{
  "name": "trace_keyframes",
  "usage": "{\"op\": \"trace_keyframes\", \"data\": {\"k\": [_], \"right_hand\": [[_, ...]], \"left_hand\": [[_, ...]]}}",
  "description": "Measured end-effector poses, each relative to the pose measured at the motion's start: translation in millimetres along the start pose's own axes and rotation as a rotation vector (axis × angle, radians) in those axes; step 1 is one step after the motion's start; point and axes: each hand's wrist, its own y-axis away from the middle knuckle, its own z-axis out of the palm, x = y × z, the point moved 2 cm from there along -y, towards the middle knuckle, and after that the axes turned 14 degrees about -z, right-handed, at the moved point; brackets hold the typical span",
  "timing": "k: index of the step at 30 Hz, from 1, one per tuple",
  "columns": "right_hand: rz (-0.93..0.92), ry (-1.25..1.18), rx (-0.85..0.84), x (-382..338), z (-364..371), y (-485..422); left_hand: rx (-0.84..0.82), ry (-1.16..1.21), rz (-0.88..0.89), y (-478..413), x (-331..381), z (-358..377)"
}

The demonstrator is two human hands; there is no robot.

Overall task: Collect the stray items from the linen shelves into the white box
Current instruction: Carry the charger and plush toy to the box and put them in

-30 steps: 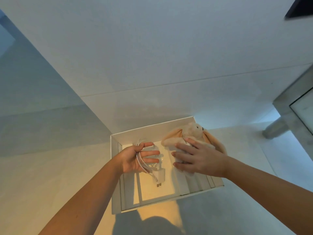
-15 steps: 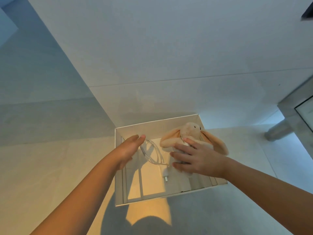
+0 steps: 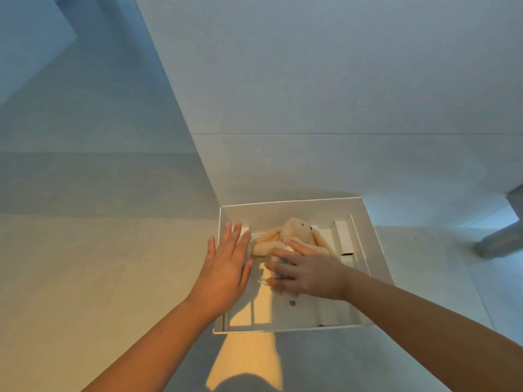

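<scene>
A white box (image 3: 373, 250) lies open on the pale floor, against the wall. Inside it sits a cream plush bunny (image 3: 295, 232), head toward the far wall, ears drooping to both sides. My right hand (image 3: 311, 274) holds the bunny's body from above with fingers spread over it; the thumb is hidden. My left hand (image 3: 226, 267) hovers flat with straight fingers over the box's left wall and holds nothing. A small part of the white charger (image 3: 292, 303) peeks out below my right hand; its cable is mostly hidden.
White cardboard dividers (image 3: 342, 239) stand along the right inside of the box. A grey furniture leg (image 3: 498, 239) is at the far right. A patch of warm light falls on the floor (image 3: 249, 360) in front of the box.
My left hand let go of the charger and cable into the box, opened and drew back to the left edge. My right hand brought the bunny from the right rim to the box's middle.
</scene>
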Motion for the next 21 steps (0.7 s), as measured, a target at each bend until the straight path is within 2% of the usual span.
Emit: {"op": "trace_keyframes", "data": {"k": [3,8,13,15,18,21], "right_hand": [[-0.009,-0.03,-0.048,0,6,-8],[0.015,-0.087,-0.126,8,16,-12],[0.078,-0.165,-0.281,11,29,-5],[0.144,-0.189,-0.26,8,29,-2],[0.192,-0.225,-0.127,1,30,5],[0.382,-0.268,-0.206,7,19,24]], "left_hand": [[-0.014,0.002,0.079,5,-2,4],[-0.004,-0.031,0.028,10,-5,10],[-0.02,-0.038,-0.005,9,-7,16],[-0.041,-0.011,0.003,8,-7,17],[-0.059,-0.001,0.021,7,-8,18],[-0.069,-0.016,0.039,6,-8,20]]}}
